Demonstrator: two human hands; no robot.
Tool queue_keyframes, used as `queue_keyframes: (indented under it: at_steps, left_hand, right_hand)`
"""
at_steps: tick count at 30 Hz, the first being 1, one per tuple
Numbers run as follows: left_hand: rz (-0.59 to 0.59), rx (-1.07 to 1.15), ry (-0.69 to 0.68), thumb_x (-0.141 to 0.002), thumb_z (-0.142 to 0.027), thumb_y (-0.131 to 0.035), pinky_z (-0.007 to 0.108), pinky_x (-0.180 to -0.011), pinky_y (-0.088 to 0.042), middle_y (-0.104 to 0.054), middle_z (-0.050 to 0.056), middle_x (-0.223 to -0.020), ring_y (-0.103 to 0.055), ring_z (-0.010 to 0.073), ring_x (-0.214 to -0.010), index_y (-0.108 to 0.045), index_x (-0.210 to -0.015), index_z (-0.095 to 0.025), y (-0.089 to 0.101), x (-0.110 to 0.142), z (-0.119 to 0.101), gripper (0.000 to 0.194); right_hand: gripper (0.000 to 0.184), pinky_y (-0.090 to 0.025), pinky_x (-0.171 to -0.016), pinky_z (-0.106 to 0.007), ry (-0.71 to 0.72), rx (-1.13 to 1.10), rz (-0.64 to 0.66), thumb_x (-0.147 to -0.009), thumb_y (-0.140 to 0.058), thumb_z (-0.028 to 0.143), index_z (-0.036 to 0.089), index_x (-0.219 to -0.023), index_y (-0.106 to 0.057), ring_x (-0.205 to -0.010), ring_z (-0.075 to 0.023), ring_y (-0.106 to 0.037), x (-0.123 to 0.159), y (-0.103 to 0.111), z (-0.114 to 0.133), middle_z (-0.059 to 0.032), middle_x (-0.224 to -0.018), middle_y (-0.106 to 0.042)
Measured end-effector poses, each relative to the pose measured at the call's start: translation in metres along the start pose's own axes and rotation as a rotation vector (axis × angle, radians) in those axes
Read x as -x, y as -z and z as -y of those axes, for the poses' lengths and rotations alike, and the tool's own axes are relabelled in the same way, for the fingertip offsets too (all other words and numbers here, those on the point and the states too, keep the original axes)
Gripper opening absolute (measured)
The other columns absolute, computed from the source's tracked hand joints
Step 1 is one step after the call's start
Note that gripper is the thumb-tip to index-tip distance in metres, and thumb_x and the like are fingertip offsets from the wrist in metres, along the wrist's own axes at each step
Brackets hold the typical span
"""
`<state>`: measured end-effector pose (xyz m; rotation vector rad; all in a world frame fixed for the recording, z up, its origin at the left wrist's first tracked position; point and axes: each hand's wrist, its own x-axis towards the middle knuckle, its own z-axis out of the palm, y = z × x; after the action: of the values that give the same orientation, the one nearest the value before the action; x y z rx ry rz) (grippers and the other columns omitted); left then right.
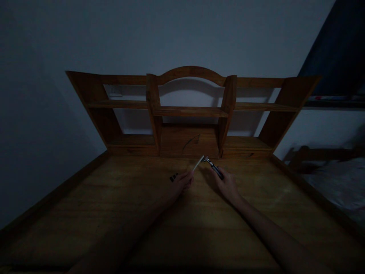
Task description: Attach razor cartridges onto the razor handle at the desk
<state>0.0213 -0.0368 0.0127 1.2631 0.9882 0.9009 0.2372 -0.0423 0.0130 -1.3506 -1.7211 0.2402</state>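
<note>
My left hand (182,180) is closed around a thin white stick (199,163), which points up and to the right. Beside the wrist side of that hand shows a small dark piece with pale stripes (173,177); I cannot tell whether it is held or lies on the desk. In my right hand (226,184) is a razor-like tool (214,168) with a dark handle and a shiny metal head. Its head is at the stick's tip; whether they touch is too dim to tell.
Both hands are over a wooden desk (245,236). Along its back stands a wooden shelf unit (191,111) with an arched top and low drawers (246,153). A pale wall (182,34) rises behind. At the right are a dark window area (339,49) and pale bedding (342,182).
</note>
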Motion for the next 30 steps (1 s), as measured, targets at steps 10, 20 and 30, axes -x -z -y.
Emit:
queue_keyframes:
  at_steps: [10, 20, 30]
  left_hand:
    - [0.003, 0.062, 0.025, -0.078, -0.063, -0.049, 0.019, -0.036, -0.015, -0.03, -0.008, -0.05, -0.021, 0.0046, -0.038, -0.046, -0.069, -0.018, -0.0001, -0.0015, 0.001, 0.046]
    - [-0.056, 0.04, 0.003, -0.079, -0.063, -0.048, 0.019, -0.038, -0.015, -0.029, -0.008, -0.052, -0.022, 0.0051, -0.04, -0.048, -0.07, -0.018, 0.0043, -0.0052, 0.0059, 0.046]
    - [-0.114, -0.007, 0.002, -0.078, -0.061, -0.05, 0.019, -0.04, -0.017, -0.034, -0.007, -0.052, -0.027, 0.0052, -0.042, -0.05, -0.069, -0.017, 0.0017, -0.002, -0.0004, 0.045]
  right_hand:
    - [0.032, -0.04, -0.056, -0.024, 0.014, -0.008, 0.009, -0.091, -0.045, 0.044, 0.018, -0.088, -0.064, -0.063, -0.0184, -0.063, 0.0003, 0.002, 0.0022, -0.0032, -0.071, -0.067]
    - [0.034, -0.041, -0.057, -0.024, 0.004, -0.044, 0.019, -0.091, -0.045, 0.045, 0.017, -0.09, -0.065, -0.065, -0.0191, -0.064, 0.0001, 0.001, 0.0014, -0.0036, -0.073, -0.067]
    - [0.035, -0.039, -0.053, -0.023, 0.007, -0.024, 0.018, -0.09, -0.046, 0.046, 0.017, -0.087, -0.066, -0.06, -0.0175, -0.062, 0.0015, -0.0003, 0.0019, -0.0022, -0.067, -0.065]
